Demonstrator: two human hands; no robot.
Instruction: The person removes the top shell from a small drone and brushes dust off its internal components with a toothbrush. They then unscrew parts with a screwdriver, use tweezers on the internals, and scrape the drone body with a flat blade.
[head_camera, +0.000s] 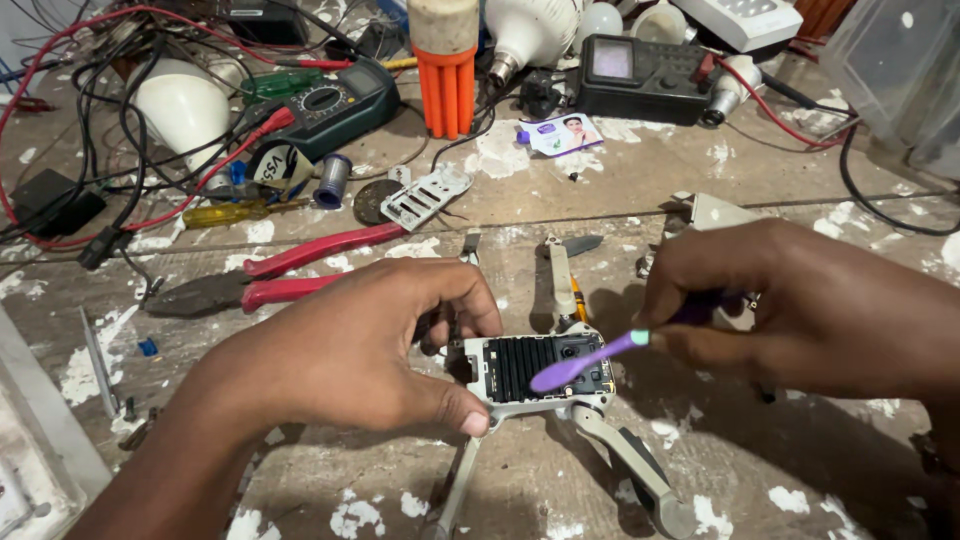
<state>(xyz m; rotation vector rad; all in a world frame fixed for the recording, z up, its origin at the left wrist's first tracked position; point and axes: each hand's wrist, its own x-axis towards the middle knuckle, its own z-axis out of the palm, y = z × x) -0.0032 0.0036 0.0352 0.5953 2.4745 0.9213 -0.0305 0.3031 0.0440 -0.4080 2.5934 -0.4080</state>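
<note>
Opened grey folding drone body (545, 370) with black ribbed heat sink lies at centre of the paint-flecked wooden bench (800, 480); bare wood lies in front, tools crowd behind. Left hand (350, 350) curls over the drone's left edge, pinching it. Right hand (790, 300) grips a purple toothbrush (590, 362) (head on the heat sink). Small white-and-purple card (560, 133) lies behind.

Toothbrush (590, 360) handle — inside right hand (790, 300)

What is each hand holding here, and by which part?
The left hand steadies a small opened grey drone by the left side of its body. The right hand holds a purple toothbrush by its handle, head resting on the drone's exposed top.
</note>
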